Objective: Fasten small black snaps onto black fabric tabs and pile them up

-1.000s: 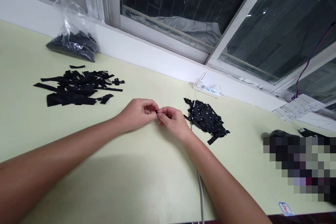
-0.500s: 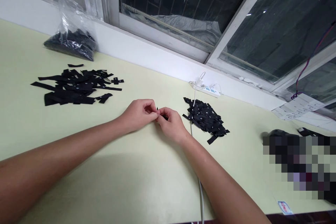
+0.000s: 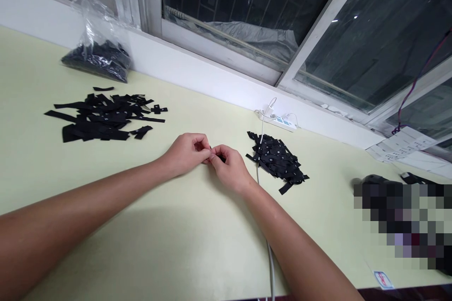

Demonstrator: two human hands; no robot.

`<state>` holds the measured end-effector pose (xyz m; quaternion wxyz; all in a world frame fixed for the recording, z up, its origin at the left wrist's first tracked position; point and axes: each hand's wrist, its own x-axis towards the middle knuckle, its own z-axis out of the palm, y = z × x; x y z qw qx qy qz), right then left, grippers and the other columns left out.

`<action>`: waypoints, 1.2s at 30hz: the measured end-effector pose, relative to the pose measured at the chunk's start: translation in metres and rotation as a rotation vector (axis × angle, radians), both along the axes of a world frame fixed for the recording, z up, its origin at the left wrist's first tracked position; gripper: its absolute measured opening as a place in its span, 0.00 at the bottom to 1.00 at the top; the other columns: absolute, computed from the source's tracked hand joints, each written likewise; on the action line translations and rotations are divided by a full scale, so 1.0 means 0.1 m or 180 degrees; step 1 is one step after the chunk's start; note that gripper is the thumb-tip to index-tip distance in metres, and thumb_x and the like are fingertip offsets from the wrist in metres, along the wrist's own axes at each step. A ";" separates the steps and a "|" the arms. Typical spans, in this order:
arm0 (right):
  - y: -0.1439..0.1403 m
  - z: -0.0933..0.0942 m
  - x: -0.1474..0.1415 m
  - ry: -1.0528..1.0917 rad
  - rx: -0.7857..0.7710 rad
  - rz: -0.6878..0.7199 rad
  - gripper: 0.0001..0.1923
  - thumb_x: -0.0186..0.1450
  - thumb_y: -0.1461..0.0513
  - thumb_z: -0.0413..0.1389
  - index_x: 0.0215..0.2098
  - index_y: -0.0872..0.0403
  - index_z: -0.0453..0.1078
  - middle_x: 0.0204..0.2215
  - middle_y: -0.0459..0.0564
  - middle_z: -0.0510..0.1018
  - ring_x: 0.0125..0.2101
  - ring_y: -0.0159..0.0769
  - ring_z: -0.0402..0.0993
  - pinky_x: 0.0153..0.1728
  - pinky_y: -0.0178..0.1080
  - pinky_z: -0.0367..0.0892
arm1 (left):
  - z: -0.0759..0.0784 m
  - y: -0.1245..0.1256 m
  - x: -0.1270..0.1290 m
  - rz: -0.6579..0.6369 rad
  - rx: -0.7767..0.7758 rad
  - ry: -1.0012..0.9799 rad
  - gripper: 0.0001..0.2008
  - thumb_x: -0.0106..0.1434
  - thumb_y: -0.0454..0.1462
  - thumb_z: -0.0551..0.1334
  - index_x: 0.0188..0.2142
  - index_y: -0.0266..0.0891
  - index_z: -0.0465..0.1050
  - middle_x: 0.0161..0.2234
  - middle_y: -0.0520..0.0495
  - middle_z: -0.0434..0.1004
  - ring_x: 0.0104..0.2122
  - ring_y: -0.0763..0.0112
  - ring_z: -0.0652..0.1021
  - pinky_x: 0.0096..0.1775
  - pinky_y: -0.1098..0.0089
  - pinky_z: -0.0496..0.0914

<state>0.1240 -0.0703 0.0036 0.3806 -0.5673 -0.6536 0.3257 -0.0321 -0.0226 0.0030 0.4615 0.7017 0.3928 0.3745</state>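
Pinching one small black label between left hand and right hand, fingertips now closing tighter than a second ago, low over the desk. Lying right of them: a label pile; far left: longer black strips.

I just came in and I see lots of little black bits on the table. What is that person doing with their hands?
The person's left hand and right hand meet in the middle of the pale green table, pinching one small black label between their fingertips. A spread-out pile of longer black strips lies to the left, and a tighter heap of small black labels with white marks sits to the right, beside a white cable. A clear bag of more black pieces rests near the window.
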 end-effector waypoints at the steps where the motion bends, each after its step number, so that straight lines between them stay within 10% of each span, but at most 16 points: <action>1: 0.01 -0.01 0.00 0.0011 -0.0002 -0.0033 0.06 0.64 0.60 0.53 0.34 0.52 0.71 0.31 0.46 0.77 0.33 0.35 0.71 0.36 0.37 0.63 | 0.01 0.00 0.00 0.0003 0.0029 0.0023 0.03 0.53 0.37 0.64 0.26 0.39 0.72 0.26 0.51 0.78 0.29 0.67 0.78 0.32 0.68 0.73; 18: 0.03 0.01 0.07 -0.0164 0.0200 -0.0438 0.04 0.61 0.60 0.53 0.32 0.51 0.69 0.29 0.45 0.76 0.31 0.35 0.70 0.35 0.38 0.64 | 0.03 0.05 -0.08 0.0144 0.1087 0.0798 0.07 0.59 0.38 0.59 0.34 0.42 0.76 0.29 0.51 0.77 0.28 0.69 0.74 0.32 0.69 0.67; 36: 0.15 -0.13 0.15 0.0504 0.0181 -0.0666 0.11 0.62 0.56 0.55 0.41 0.50 0.68 0.34 0.47 0.77 0.31 0.34 0.71 0.31 0.36 0.66 | 0.08 0.06 -0.09 0.0060 0.1010 0.0596 0.11 0.64 0.43 0.59 0.39 0.41 0.77 0.35 0.50 0.80 0.34 0.67 0.77 0.37 0.68 0.69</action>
